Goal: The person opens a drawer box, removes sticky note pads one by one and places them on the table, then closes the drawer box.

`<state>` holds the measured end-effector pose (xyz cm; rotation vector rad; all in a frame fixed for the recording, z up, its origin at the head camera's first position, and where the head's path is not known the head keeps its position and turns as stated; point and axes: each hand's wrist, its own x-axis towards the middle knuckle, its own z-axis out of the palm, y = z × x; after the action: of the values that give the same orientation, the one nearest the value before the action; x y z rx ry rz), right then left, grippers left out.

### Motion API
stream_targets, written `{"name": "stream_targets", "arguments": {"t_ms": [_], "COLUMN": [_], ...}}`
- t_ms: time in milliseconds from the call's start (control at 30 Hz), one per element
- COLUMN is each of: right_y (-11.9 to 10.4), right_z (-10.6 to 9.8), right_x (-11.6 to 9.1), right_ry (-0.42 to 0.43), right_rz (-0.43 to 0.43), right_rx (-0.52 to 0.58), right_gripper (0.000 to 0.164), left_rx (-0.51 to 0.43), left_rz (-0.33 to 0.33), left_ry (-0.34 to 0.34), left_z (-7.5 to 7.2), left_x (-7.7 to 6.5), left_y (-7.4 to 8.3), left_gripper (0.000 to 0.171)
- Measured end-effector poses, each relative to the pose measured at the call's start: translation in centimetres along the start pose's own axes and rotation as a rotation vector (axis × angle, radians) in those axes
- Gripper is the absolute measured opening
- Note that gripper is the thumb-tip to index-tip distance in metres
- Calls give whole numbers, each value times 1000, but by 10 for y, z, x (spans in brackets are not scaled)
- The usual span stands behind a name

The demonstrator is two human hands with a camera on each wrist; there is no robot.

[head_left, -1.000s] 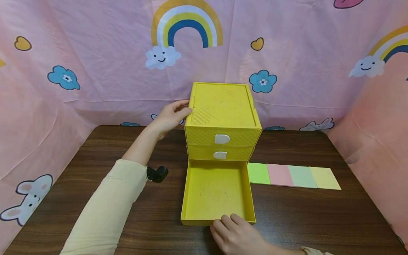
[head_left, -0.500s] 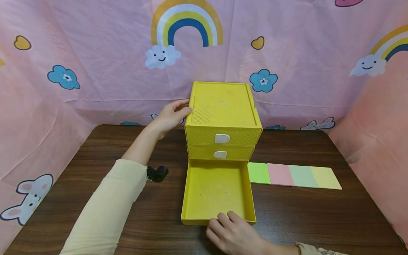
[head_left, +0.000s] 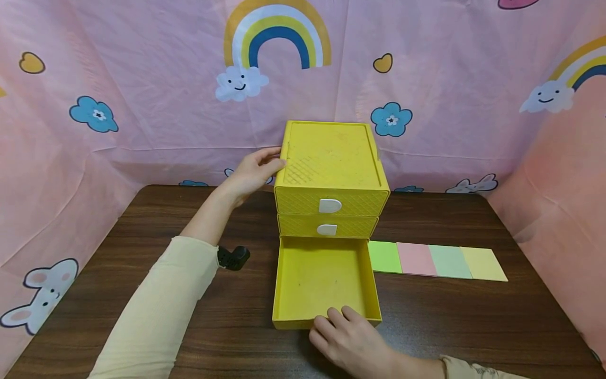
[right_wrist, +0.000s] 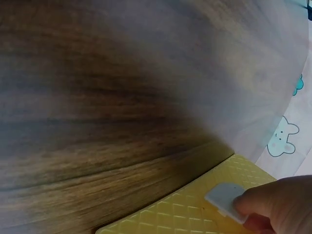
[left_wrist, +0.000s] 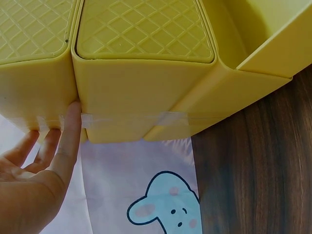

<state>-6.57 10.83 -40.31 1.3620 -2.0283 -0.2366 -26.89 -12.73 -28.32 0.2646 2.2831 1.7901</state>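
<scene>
A yellow three-tier drawer unit (head_left: 331, 155) stands on the table, with its bottom drawer (head_left: 322, 279) pulled out and bare inside. My left hand (head_left: 253, 171) rests against the unit's left side; in the left wrist view its fairly straight fingers (left_wrist: 68, 141) touch the yellow wall near a strip of clear tape. At the drawer's front is my right hand (head_left: 350, 339), fingers curled at the top edge. The right wrist view has its thumb on the white handle (right_wrist: 225, 199); the other fingers are mostly hidden there.
Green, pink, mint and pale yellow square sheets (head_left: 450, 261) lie in a row right of the unit. A pink patterned cloth (head_left: 165, 79) hangs behind and at both sides of the dark wooden table (head_left: 227, 321). The upper two drawers are closed.
The bottom drawer has slid slightly inward, away from me, and my right hand has moved forward with it. My left hand stays at the unit's side.
</scene>
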Motion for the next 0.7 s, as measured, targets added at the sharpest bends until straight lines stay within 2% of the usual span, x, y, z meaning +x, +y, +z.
{"name": "stream_targets", "arguments": {"t_ms": [333,533,700], "right_y": [4,9,13], "right_z": [6,11,17], "right_x": [2,4,3], "right_ry": [-25,-14,-53], "right_rz": [47,70,104], "right_rx": [25,-29,-15], "right_gripper": [42,38,37], "left_rx": [-5,-10,-12], "left_rz": [2,5,7], "left_ry": [0,-4,-1], "left_z": [0,0,0], "left_x": [0,1,1], "left_y": [-1,-1,-1], "left_gripper": [54,54,54]}}
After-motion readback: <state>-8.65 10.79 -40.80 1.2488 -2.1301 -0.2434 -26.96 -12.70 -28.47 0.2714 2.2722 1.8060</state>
